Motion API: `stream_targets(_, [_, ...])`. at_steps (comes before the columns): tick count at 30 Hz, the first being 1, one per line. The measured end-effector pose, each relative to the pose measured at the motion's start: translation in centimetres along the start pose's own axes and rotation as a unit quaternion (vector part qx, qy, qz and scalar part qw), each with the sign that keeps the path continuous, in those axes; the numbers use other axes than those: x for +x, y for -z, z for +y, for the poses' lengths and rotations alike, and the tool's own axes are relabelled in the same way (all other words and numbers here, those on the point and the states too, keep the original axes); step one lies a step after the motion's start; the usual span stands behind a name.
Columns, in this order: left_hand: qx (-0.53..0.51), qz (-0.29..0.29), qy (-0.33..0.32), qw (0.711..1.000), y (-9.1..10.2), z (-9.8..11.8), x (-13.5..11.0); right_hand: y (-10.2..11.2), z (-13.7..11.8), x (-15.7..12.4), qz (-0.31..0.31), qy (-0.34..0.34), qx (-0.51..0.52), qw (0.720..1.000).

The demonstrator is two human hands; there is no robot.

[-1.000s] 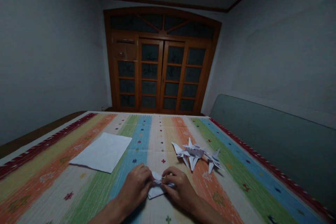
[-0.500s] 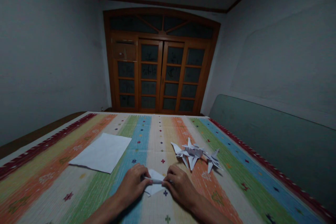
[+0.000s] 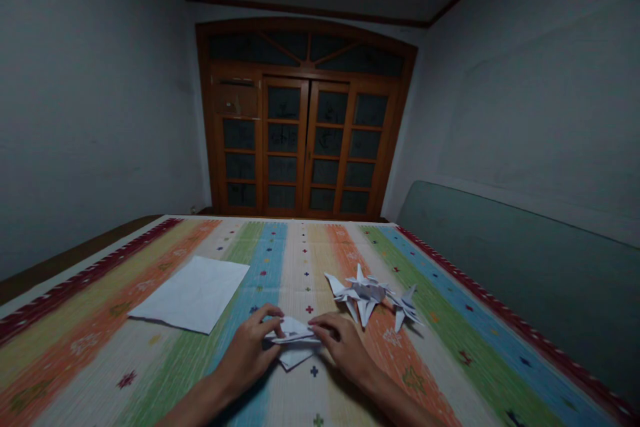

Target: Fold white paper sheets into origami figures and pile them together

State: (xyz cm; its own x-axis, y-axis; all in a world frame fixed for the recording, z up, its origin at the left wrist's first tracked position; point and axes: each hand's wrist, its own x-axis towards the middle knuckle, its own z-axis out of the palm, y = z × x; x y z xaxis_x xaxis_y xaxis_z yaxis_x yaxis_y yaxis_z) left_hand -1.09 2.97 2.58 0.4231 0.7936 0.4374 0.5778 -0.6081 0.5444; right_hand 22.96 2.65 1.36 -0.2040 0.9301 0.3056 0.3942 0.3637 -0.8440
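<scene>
A partly folded piece of white paper (image 3: 297, 349) lies on the tablecloth between my hands, with a raised fold running across it. My left hand (image 3: 253, 341) pinches its left end between thumb and fingers. At the right end, my right hand (image 3: 341, 341) holds the same fold, its fingertips pressed on the edge. Several folded paper cranes (image 3: 367, 295) sit in a cluster beyond my right hand. Ahead and left of my left hand rests a flat white paper sheet (image 3: 193, 295).
A striped tablecloth (image 3: 85, 340) covers the table. Along the right side runs a pale green padded backrest (image 3: 500, 253). Wooden doors with glass panes (image 3: 306, 140) stand beyond the table's far edge, between white walls.
My fingers have shifted on the folded paper, and its middle crease is raised and opened a little more. My left fingers are more arched. The cranes and flat sheet have stayed put.
</scene>
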Motion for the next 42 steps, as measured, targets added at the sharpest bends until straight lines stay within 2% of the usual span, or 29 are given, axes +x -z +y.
stream_targets(4, [-0.001, 0.012, -0.052, 0.999, -0.1, 0.0, -0.3, 0.2, 0.8, 0.8, -0.009, -0.03, 0.052, 0.998])
stream_targets(10, [0.063, 0.078, -0.171, 0.98, -0.8, -0.5, -0.6, 0.3, 1.2, 1.0, -0.048, -0.038, 0.07, 0.996])
stream_targets(15, [0.147, 0.122, -0.237, 0.953, -1.3, -1.1, -0.8, -0.3, 0.1, 0.2, -0.081, -0.01, 0.075, 0.994])
stream_targets(18, [0.186, 0.133, -0.265, 0.937, -0.9, -1.1, -0.9, -0.6, -0.6, -0.2, -0.054, 0.02, 0.029, 0.998])
stream_targets(21, [0.214, 0.127, -0.293, 0.923, -0.5, -1.0, -0.9, -0.6, -1.0, -0.5, -0.024, 0.083, -0.021, 0.996])
stream_targets(23, [0.229, 0.104, -0.296, 0.921, -0.4, -1.1, -1.0, -0.5, -1.1, -0.7, -0.019, 0.115, -0.042, 0.992])
stream_targets(26, [0.23, 0.059, -0.276, 0.931, -0.5, -1.1, -0.9, -0.4, -0.8, -1.0, -0.034, 0.128, -0.064, 0.989])
stream_targets(32, [0.114, -0.095, -0.176, 0.973, 0.9, 0.3, -1.1, -0.3, -0.1, -1.4, -0.066, 0.091, -0.115, 0.987])
stream_targets(34, [0.086, -0.124, -0.148, 0.977, 1.4, 0.7, -1.3, -0.1, -0.2, -1.4, -0.077, 0.093, -0.124, 0.985])
stream_targets(37, [0.074, -0.125, -0.14, 0.979, 1.7, 0.9, -1.3, 0.2, -0.6, -1.4, -0.087, 0.105, -0.136, 0.981])
stream_targets(42, [0.086, -0.064, -0.19, 0.976, 0.5, 0.6, -0.9, -0.2, -0.3, -1.6, -0.061, 0.134, -0.144, 0.979])
